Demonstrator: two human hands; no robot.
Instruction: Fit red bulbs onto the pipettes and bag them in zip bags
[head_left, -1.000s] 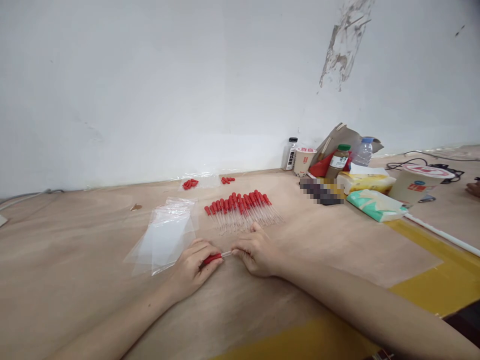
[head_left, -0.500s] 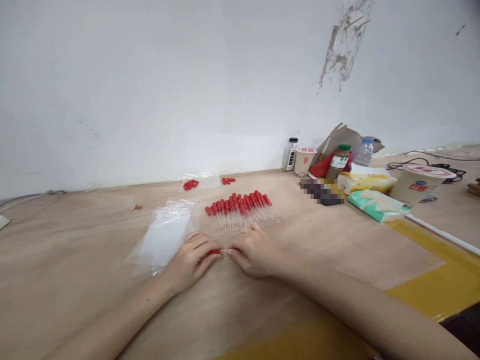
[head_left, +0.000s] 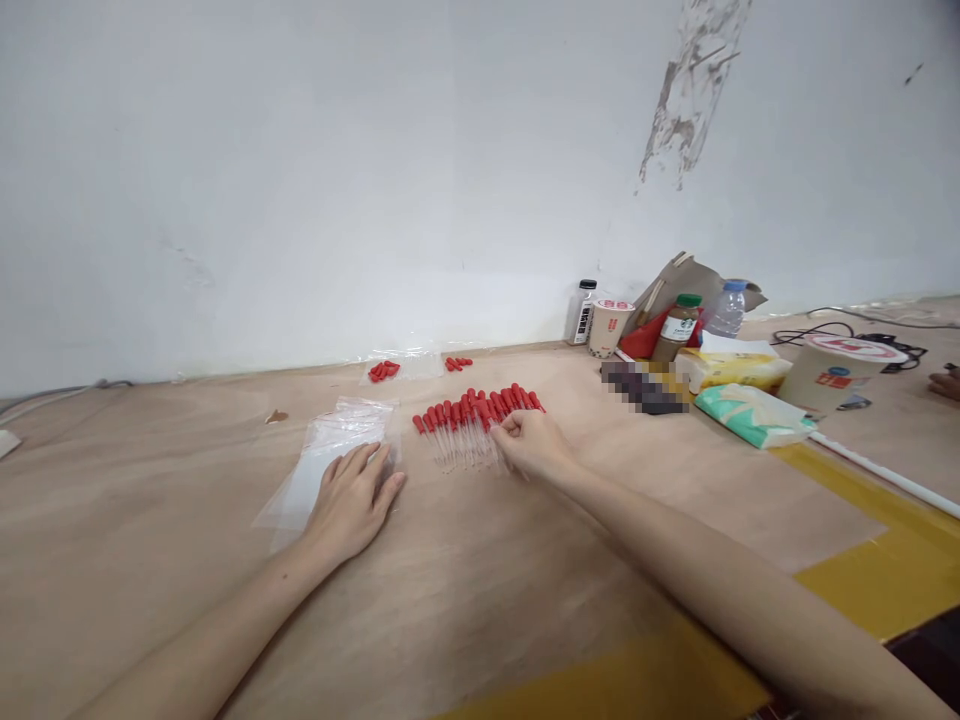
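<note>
Soft, fairly even light brightens the wall (head_left: pixel 300 180) and counter (head_left: pixel 172 570), with a faint shadow beneath the right forearm (head_left: pixel 697 545), glints on the clear plastic bags (head_left: pixel 313 455), and a pixelated patch (head_left: pixel 642 386).

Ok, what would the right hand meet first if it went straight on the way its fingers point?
Likely the row of red-bulbed droppers, just ahead of the right hand; the two overlap in this view, so any gap is hard to judge.
</note>
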